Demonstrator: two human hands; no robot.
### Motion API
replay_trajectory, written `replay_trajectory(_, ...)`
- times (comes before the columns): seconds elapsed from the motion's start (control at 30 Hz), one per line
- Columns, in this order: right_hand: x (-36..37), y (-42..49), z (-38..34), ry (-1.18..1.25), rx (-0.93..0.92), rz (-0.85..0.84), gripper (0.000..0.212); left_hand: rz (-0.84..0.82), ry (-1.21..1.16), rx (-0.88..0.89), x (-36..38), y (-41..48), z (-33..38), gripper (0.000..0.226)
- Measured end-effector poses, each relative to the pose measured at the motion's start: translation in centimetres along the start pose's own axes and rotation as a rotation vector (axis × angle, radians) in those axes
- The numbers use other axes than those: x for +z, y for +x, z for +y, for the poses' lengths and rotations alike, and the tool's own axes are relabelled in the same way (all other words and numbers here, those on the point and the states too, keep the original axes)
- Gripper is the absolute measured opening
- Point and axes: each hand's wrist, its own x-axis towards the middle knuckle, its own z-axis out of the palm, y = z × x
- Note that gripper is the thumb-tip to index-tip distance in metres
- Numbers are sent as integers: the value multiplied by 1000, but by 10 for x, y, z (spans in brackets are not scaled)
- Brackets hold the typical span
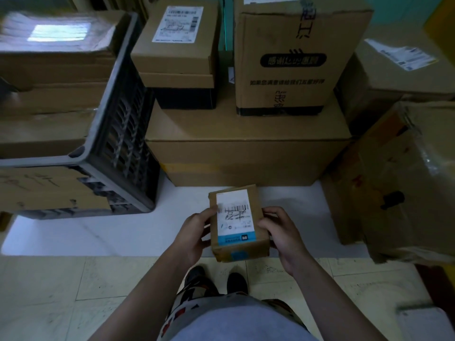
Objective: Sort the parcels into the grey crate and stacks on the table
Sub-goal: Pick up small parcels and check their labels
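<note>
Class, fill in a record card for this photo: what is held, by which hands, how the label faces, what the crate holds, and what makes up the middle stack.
held item: small parcel
hands: left hand and right hand grip its sides
label: faces up at the camera
grey crate: on the left of the table, holds cardboard boxes
middle stack: large flat box bearing a labelled box and a tall printed box

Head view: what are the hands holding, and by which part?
A small labelled parcel, by its long sides: left hand on the left, right hand on the right.
</note>
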Motion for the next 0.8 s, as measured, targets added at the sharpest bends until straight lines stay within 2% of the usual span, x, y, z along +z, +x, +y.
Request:
replay_trajectory(0.07, -1, 0, 3, -2, -10, -38, 35, -1, 14, 4, -1, -1, 3, 30)
replay_trajectory(0.13, 2, -2, 3, -17, -17, -86, 60, -11, 54, 28, -1, -1, 5, 34)
replay_trajectory(0.17, 4, -4, 2, -35, -30, -107, 71, -13, 73, 48, 0, -2, 5, 41)
replay_trajectory(0.23, 7, -7, 1, -70, -67, -131, 78, -19, 85, 78, 0, -2, 5, 55)
replay_trajectory(0.37, 8, -9, 2, -98, -148, -133, 65, -24, 58, 105, 1, -7, 7, 43)
replay_trajectory(0.5, 12, -13, -4, -94, -165, -86, 42, -29, 19, 102, 2, -12, 5, 45)
replay_trajectory(0.57, 15, -15, -8, -112, -167, -38, 49, -38, 3, 121, 1, -13, 1, 58)
replay_trajectory(0.63, 17, -14, -8, -120, -163, 29, 55, -67, 14, 173, -1, -15, 0, 60)
replay_trajectory(0.73, 17, -10, -1, -93, -161, 84, 35, -114, 98, 234, 0, -21, 2, 45)
replay_trajectory(0.8, 17, -9, 3, -83, -171, 89, 31, -121, 122, 256, 0, -23, 3, 44)
